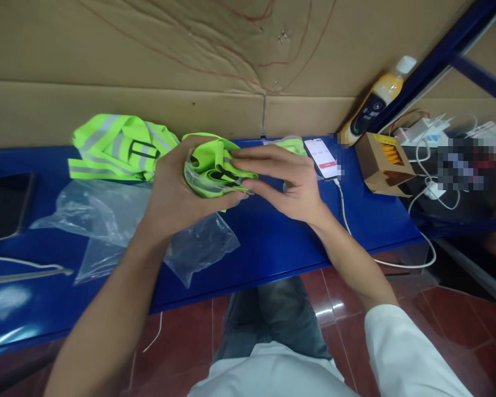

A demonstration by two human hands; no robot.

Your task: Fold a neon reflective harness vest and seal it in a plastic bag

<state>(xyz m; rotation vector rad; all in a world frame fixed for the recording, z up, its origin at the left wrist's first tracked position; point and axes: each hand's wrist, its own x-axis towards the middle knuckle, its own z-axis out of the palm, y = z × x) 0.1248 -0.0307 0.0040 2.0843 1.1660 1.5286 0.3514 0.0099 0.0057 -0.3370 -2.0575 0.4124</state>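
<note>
While a neon-yellow bundle point(210, 151) is clasped in the left hand point(171, 190), whose palm is pressed to its left side and whose thumb is stretched along its near edge, its right edge is met by the fingertips and thumb of the right hand point(291, 184), by which it appears to be pinched. The neon-yellow bundle is thus held between the two hands, seemingly just above the counter point(281, 237): to the right of the left palm, to the left of the right fingers. It is touched by both, though more of it is wrapped by the left. Its long axis is foreshortened; the folded end seems to be pointed upward and toward the right hand, but the exact tilt cannot be told. Beyond the left hand, a silver-striped bundle point(107, 143) is laid near the cardboard wall point(149, 105). Clear plastic point(103, 212) is spread beside and beneath the left forearm point(111, 303). Past the right hand, a pale neon packet point(293, 145) is partly hidden, and next to it a lit phone point(321, 159) is joined to a white cable point(342, 207). Farther right, an open cardboard box point(374, 168) is set beside a white-capped bottle point(372, 107); at the far left, a dark-screened device point(6, 204) is seen.
</note>
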